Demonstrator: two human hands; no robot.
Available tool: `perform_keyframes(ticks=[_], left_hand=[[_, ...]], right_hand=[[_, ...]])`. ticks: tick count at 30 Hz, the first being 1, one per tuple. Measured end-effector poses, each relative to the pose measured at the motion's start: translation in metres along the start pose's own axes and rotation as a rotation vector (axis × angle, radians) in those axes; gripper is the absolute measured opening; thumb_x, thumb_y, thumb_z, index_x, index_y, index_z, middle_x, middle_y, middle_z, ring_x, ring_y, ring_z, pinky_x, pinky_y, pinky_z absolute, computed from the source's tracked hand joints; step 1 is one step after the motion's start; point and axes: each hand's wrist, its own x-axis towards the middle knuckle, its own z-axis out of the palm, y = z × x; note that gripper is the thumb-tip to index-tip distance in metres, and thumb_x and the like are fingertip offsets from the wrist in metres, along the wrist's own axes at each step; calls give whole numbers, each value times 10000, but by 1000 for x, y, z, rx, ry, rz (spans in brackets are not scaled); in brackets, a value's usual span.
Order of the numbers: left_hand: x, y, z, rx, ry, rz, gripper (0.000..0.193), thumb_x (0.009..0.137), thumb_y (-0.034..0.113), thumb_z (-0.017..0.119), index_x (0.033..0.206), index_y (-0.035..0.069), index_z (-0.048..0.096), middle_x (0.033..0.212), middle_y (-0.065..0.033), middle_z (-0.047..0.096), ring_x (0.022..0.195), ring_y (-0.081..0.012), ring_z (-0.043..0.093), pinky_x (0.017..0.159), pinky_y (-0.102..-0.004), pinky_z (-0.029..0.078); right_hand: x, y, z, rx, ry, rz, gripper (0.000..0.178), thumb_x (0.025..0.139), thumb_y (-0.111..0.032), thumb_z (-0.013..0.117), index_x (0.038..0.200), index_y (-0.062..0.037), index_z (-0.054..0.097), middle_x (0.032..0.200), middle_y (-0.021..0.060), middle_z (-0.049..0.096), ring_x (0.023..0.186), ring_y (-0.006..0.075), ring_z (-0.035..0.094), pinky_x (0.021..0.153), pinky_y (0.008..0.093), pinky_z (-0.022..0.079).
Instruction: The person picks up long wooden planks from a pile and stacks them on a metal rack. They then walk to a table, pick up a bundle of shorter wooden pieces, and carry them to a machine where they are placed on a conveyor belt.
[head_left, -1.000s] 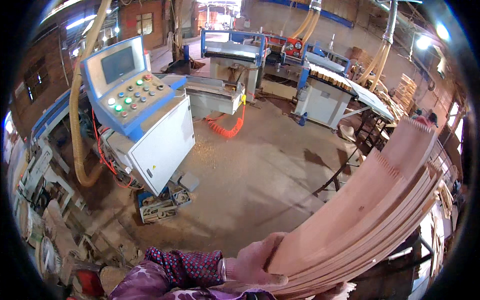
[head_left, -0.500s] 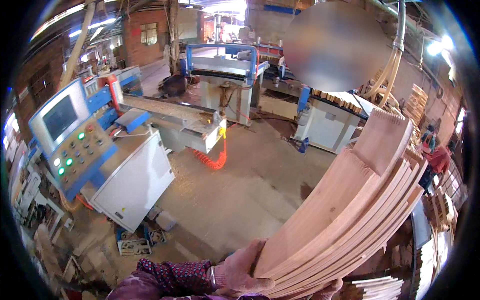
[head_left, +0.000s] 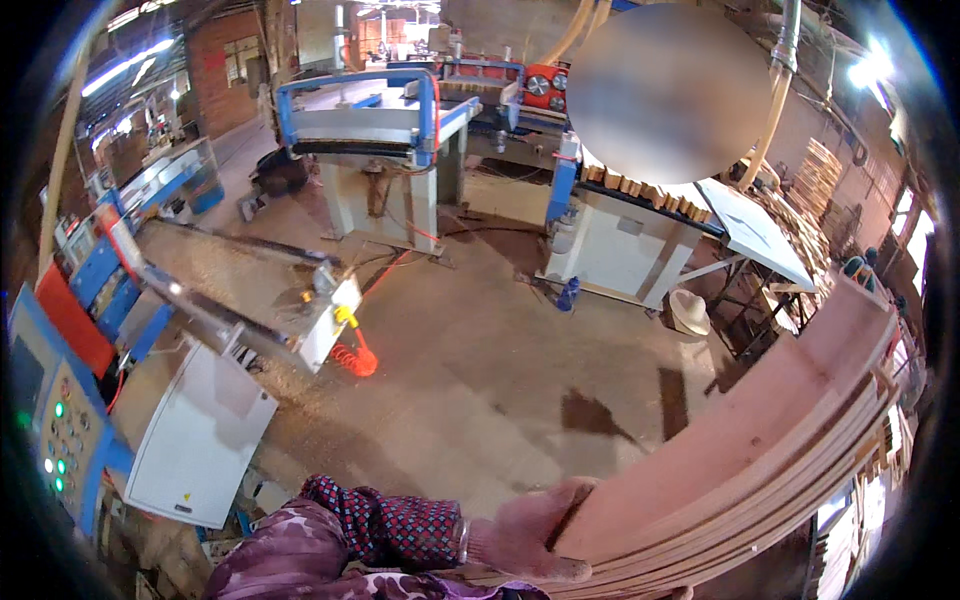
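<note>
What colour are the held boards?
The boards are pale pinkish brown, clearest in the head view.

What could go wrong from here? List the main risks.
1. The boards have uneven ends and no strap in sight, so one might slip from the left hand.
2. Their far ends reach well beyond that hand and could knock something on a turn.
3. The red hose hangs by the end of a machine and might snag someone passing close.
</note>
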Motion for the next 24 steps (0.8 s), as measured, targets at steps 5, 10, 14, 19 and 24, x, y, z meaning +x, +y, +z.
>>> perform_keyframes(ticks=[5, 10, 14, 19, 24], left_hand=[[96, -44, -30, 150, -77, -52, 801, 691, 266, 741, 1294, 23, 273, 1173, -124, 499, 1110, -207, 480, 941, -339, 363], [201, -72, -45, -24, -52, -25, 780, 702, 178, 733, 1300, 17, 258, 1199, -113, 463, 1138, -192, 437, 970, -338, 330], [286, -80, -66, -143, -92, 3, 783, 703, 152, 735, 1302, 16, 249, 1217, -117, 436, 1167, -194, 407, 985, -334, 316], [388, -112, -85, -201, -154, 27, 749, 734, 175, 718, 1296, 7, 252, 1225, -125, 424, 1174, -195, 396, 994, -326, 301], [500, -168, -118, -96, -228, 85, 788, 723, 188, 735, 1319, 40, 241, 1260, -115, 399, 1183, -186, 371, 984, -355, 301]], right_hand=[[80, 27, 26, 1, 57, -12, 641, 815, -501, 461, 1124, 60, 474, 1070, 155, 555, 902, 264, 560, 763, 385, 490], [173, 44, 35, 54, 79, -34, 650, 813, -507, 461, 1126, 62, 472, 1073, 157, 554, 905, 265, 561, 766, 386, 490], [237, 50, 47, 97, 86, -82, 657, 811, -512, 462, 1127, 63, 471, 1074, 158, 554, 907, 267, 561, 768, 387, 490], [330, 61, 61, -201, 105, -240, 556, 877, -472, 391, 974, 49, 560, 890, 123, 602, 812, 196, 565, 722, 362, 486], [416, 72, 91, -168, 137, -220, 488, 858, -383, 459, 1084, 47, 513, 1000, 125, 578, 875, 214, 558, 750, 383, 482]])
